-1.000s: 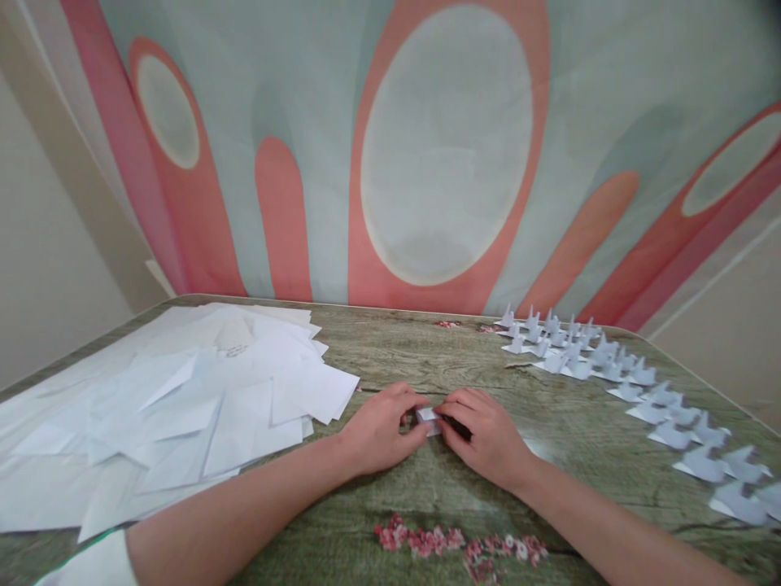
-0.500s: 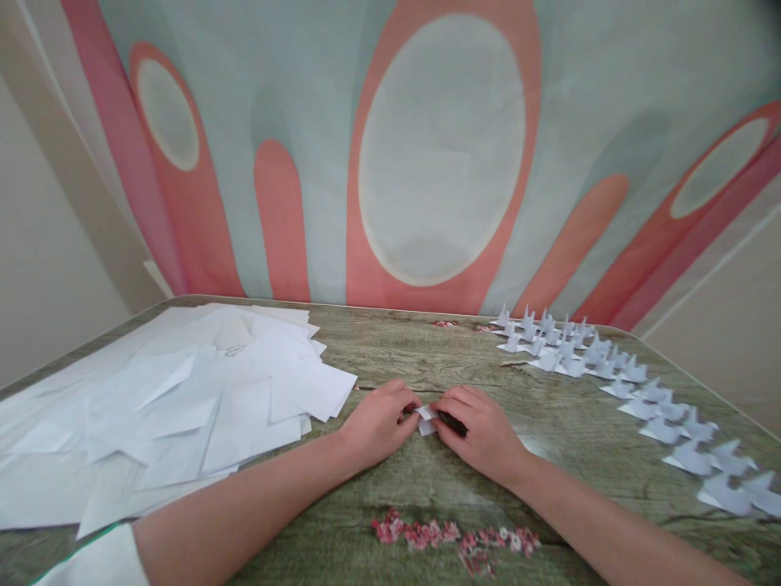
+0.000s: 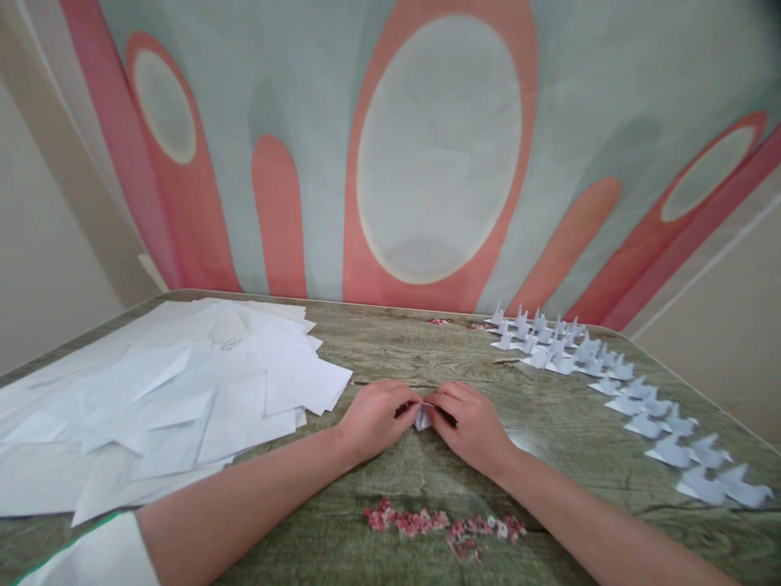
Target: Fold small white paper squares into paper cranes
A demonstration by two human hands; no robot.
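A small folded piece of white paper is pinched between my two hands, just above the middle of the wood-patterned table. My left hand grips its left side with thumb and fingers together. From the other side my right hand holds it the same way, and the fingertips of both hands nearly meet. Much of the paper is covered by my fingers, so its exact fold cannot be made out.
Loose white paper sheets lie in a wide pile on the left. Several folded paper cranes stand in rows along the right side. A patterned backdrop rises behind the table. Printed pink flowers decorate the near tabletop.
My fingertips have drawn closer together over the paper, and less of it shows between them. The whole view has shifted slightly.
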